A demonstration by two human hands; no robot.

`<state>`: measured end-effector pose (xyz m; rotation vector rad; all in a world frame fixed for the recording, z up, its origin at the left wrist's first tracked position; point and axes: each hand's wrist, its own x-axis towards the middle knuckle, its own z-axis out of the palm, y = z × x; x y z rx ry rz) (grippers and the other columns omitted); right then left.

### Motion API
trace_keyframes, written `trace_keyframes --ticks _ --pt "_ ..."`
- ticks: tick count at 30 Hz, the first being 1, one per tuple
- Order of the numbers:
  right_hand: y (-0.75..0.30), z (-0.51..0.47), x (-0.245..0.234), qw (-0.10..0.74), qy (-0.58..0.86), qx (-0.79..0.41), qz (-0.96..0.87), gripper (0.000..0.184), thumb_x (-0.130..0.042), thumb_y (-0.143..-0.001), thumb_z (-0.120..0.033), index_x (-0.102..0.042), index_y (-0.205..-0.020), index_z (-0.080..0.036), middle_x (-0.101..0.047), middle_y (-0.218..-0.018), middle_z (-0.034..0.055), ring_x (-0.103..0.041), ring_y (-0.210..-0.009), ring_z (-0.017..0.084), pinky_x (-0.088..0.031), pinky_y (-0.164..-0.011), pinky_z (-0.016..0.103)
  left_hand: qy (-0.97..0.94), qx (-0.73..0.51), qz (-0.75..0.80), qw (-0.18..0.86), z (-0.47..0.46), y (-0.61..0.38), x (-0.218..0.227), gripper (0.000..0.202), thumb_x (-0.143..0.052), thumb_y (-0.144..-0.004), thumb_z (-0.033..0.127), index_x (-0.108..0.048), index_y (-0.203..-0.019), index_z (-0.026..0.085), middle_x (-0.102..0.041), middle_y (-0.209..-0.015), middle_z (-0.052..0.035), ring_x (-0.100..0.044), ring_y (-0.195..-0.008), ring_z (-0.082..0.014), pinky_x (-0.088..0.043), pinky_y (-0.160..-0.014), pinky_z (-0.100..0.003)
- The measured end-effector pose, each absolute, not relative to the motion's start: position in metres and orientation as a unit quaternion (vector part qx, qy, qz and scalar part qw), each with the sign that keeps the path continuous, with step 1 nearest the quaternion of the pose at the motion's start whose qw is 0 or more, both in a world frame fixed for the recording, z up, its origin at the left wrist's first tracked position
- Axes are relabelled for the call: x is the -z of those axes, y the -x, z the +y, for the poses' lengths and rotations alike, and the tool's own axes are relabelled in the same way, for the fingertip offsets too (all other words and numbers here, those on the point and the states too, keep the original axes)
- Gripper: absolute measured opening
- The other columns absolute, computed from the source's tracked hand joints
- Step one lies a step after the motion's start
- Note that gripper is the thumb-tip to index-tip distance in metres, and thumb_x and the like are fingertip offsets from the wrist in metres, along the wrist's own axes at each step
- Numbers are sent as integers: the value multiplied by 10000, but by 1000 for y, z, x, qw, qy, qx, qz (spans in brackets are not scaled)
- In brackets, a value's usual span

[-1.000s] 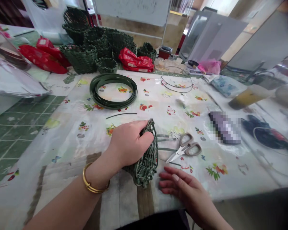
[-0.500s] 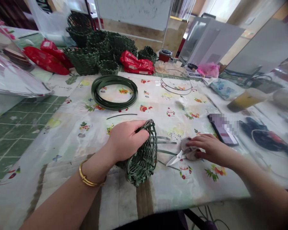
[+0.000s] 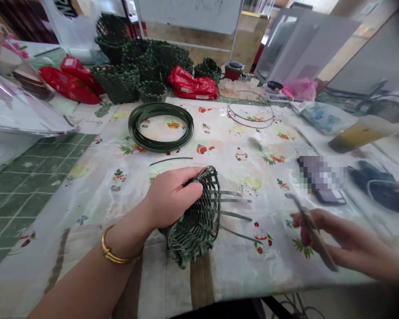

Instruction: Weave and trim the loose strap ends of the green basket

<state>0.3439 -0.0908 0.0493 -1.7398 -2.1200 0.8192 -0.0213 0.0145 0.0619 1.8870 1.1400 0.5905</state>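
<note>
My left hand [image 3: 173, 197] grips the rim of a small, half-woven green basket [image 3: 196, 226] lying on its side on the flowered tablecloth [image 3: 239, 146]. Loose green strips stick out of the basket to the right. My right hand [image 3: 339, 241] hovers above the table at the right and holds a pair of scissors [image 3: 314, 232], blurred by motion, its blades pointing up and to the left.
A coil of green strip [image 3: 161, 126] lies further back, with a wire ring [image 3: 251, 110] to its right. Several finished green baskets [image 3: 136, 66] and red bags [image 3: 193, 84] line the far edge. A phone [image 3: 322, 179] and dark cables [image 3: 382, 188] lie at the right.
My right hand reached from the table's front edge to the scissors, picked them up and lifted them off the table toward me. My left hand kept its hold on the basket.
</note>
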Motion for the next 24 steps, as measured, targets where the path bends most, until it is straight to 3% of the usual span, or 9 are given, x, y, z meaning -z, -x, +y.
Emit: trace_keyframes --ticks 3,8,14,20,24 --pt "-326 -92 -49 118 562 -324 -752 330 -625 -807 -488 -708 -1068 -304 -744 -988 80 -705 -864 306 -611 -670 352 -745 -241 447 432 16 23 -63 392 -440 -836 229 -663 -1158 237 -698 -1110 -2 -610 -1053 -233 -454 -936 -353" --pt "-303 -88 -49 69 536 -335 -772 334 -601 -830 -462 -714 -1099 -299 -754 -984 74 -716 -840 280 -608 -661 356 -743 -238 447 439 15 25 -62 325 -438 -836 228 -687 -1045 235 -704 -1021 1 -615 -1034 -231 -462 -932 -362" --pt "-302 -92 -52 14 509 -235 -828 398 -615 -842 -379 -618 -1234 -311 -721 -846 44 -672 -682 205 -558 -601 321 -747 -233 461 418 16 22 -62 246 -437 -826 237 -673 -885 202 -693 -934 -20 -619 -996 -240 -469 -920 -382" --pt "-289 -93 -58 -6 482 -31 -875 268 -609 -782 -367 -677 -1033 -302 -629 -638 38 -576 -566 238 -400 -495 347 -761 -233 459 395 16 20 -63 255 -420 -821 250 -668 -848 197 -692 -902 -25 -619 -956 -228 -474 -904 -370" --pt "-286 -92 -57 17 471 -25 -882 299 -604 -789 -391 -642 -1067 -285 -645 -668 44 -581 -583 239 -406 -525 352 -750 -244 472 394 16 20 -62 275 -406 -808 249 -673 -831 186 -695 -876 -28 -619 -909 -220 -495 -841 -347"
